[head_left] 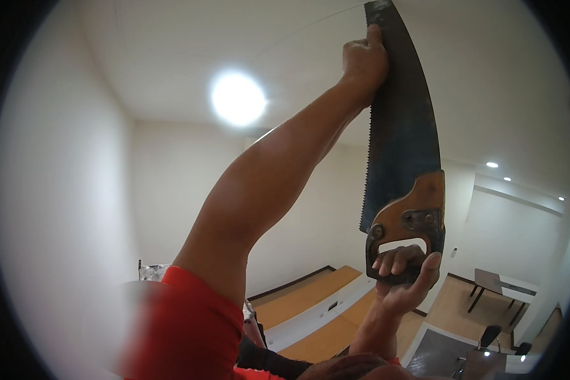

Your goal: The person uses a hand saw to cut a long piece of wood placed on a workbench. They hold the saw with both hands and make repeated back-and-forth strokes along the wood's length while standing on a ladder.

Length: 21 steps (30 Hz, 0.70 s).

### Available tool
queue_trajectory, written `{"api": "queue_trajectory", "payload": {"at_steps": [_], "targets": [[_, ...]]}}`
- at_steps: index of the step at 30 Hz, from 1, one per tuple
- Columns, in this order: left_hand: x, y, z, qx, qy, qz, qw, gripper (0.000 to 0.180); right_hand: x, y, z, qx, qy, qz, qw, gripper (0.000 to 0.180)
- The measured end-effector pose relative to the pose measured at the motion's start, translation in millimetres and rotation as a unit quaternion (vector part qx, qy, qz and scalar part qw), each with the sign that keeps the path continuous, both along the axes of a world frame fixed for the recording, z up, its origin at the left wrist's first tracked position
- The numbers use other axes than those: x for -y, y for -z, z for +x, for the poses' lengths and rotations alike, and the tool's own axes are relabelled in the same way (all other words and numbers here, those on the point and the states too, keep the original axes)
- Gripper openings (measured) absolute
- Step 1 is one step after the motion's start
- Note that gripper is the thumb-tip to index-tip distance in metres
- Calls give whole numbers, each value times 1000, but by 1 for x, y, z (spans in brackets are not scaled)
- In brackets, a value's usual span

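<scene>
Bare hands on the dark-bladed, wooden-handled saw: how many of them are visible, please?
2. The left bare hand touches the dark, curved metal blade near its top end; the right bare hand grips the brown-and-black handle below. Some fingers are hidden.

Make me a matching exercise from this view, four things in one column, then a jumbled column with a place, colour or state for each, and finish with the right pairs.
Things
1. Left grip
2. Saw blade
3. Sleeve
4. Right grip

Places, colours, states
A. Bright red
B. Closed on the lower part of the handle
C. Against the metal, near its narrow upper end
D. Dark, with teeth along the picture's left-hand edge

Right pairs: 1-C, 2-D, 3-A, 4-B
</scene>
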State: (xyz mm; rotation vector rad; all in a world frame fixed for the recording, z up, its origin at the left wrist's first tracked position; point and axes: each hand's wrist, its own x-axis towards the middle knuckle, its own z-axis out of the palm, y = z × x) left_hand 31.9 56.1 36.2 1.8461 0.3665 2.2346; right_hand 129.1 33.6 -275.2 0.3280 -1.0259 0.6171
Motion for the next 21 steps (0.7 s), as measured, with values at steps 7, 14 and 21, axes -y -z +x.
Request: {"api": "queue_trajectory", "payload": {"at_steps": [7, 14, 21], "targets": [[7, 11, 5, 11, -31, -12, 999, 64, 6, 9, 8, 14, 17, -7, 1000, 53], [11, 38, 7, -55, 13, -46, 997, 64, 4, 37, 14, -33, 7, -47, 998, 56], [1, 35, 8, -28, -33, 25, 999, 61, 0, 32, 17, 9, 25, -3, 1000, 52]]}}
